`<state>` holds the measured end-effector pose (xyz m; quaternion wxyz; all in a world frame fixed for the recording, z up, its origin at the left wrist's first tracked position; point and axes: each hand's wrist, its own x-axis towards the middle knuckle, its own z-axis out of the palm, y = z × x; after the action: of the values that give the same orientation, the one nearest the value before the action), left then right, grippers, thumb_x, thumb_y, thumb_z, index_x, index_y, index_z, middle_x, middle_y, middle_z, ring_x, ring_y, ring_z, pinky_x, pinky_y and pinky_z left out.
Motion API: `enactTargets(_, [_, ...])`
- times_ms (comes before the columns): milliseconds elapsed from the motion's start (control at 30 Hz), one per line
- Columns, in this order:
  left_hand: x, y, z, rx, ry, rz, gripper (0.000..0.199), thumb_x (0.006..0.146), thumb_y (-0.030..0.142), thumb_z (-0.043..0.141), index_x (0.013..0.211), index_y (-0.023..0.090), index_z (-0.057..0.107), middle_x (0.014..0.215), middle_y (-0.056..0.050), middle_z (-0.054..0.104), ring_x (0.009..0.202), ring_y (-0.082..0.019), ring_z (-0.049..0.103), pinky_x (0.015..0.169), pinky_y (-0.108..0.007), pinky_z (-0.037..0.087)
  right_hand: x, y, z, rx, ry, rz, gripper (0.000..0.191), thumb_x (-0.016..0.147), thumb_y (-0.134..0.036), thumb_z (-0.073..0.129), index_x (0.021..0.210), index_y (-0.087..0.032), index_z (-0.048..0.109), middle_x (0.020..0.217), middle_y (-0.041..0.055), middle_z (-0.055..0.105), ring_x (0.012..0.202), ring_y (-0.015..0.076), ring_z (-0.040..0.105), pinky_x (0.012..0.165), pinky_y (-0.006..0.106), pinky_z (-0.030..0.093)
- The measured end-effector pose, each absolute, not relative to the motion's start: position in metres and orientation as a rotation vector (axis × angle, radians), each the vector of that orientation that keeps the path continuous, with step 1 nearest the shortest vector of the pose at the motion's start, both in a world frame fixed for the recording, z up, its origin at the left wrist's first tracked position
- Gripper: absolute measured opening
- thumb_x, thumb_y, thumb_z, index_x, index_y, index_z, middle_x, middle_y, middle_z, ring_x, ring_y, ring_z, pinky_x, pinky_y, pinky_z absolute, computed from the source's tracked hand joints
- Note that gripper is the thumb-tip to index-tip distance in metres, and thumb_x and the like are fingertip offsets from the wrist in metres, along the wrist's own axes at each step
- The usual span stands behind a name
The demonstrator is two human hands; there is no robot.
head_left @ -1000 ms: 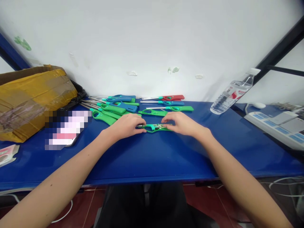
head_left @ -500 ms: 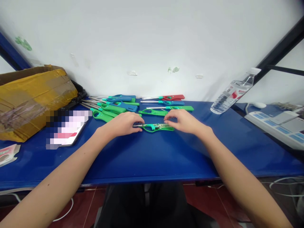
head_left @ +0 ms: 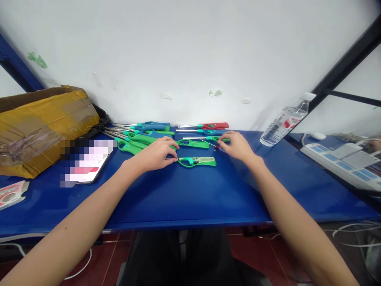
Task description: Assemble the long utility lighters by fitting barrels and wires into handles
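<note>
An opened green lighter [head_left: 199, 161] with a long metal tube lies flat on the blue table, its inner metal parts and turquoise trigger exposed. My left hand [head_left: 159, 154] pinches the tube at its left end. Behind it rests the lighter's other green half shell [head_left: 194, 144]. My right hand [head_left: 236, 146] is closed to the right of that shell, fingertips together low over the table. Small thin parts, one with a red bit [head_left: 217, 147], lie at its fingertips; what it grips is too small to make out. A whole green lighter [head_left: 210, 138] is partly hidden behind this hand.
Several blue and green lighters [head_left: 139, 137] are piled at the back left. A red lighter [head_left: 216, 125] and a blue one [head_left: 205, 131] lie near the wall. Around them are a taped cardboard box [head_left: 50, 131], a phone [head_left: 89, 163], a water bottle [head_left: 282, 125] and a power strip [head_left: 336, 163].
My right hand has left the right end of the opened lighter and moved right and back to the small parts. My left hand stays at the tube. The view has shifted slightly.
</note>
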<state>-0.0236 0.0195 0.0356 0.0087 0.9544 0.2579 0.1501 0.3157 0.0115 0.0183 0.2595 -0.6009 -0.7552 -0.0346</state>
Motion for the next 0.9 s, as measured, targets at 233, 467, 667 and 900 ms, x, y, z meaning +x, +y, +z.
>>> enactTargets(233, [-0.019,0.017,0.033,2.979,0.866,0.439,0.015,0.089,0.023,0.062,0.083,0.021,0.075,0.111,-0.008,0.07,0.114,-0.029,0.057,0.097,-0.046,0.048,0.32,0.018,0.013,-1.529,-2.133,-0.131,0.019,0.086,-0.029,0.061,0.082,-0.02,0.077,0.101,0.0126,0.072,0.111,0.0311,0.06,0.101,0.05,0.045])
enactTargets(467, [-0.024,0.02,0.037,2.956,0.927,0.588,0.023,0.09,0.035,0.062,0.096,0.018,0.075,0.108,-0.01,0.071,0.107,-0.028,0.062,0.097,-0.045,0.05,0.317,0.018,0.007,-1.481,-2.202,-0.16,0.018,0.086,-0.031,0.064,0.089,-0.019,0.078,0.108,0.0148,0.068,0.117,0.0334,0.056,0.102,0.052,0.045])
enactTargets(667, [-0.033,0.027,0.041,2.851,1.308,0.94,0.032,0.095,0.038,0.051,0.103,0.018,0.074,0.111,-0.012,0.07,0.111,-0.03,0.061,0.1,-0.048,0.048,0.301,0.015,0.001,-1.359,-2.296,-0.174,0.032,0.09,-0.033,0.061,0.114,-0.016,0.074,0.121,0.0175,0.065,0.122,0.034,0.054,0.106,0.053,0.044])
enactTargets(900, [-0.033,0.031,0.036,2.723,1.486,1.301,0.029,0.094,0.038,0.052,0.097,0.019,0.074,0.109,-0.011,0.067,0.117,-0.031,0.053,0.105,-0.051,0.043,0.29,0.021,-0.003,-1.324,-2.356,-0.115,0.018,0.089,-0.027,0.064,0.095,-0.021,0.08,0.125,0.0131,0.069,0.133,0.0368,0.049,0.106,0.06,0.043])
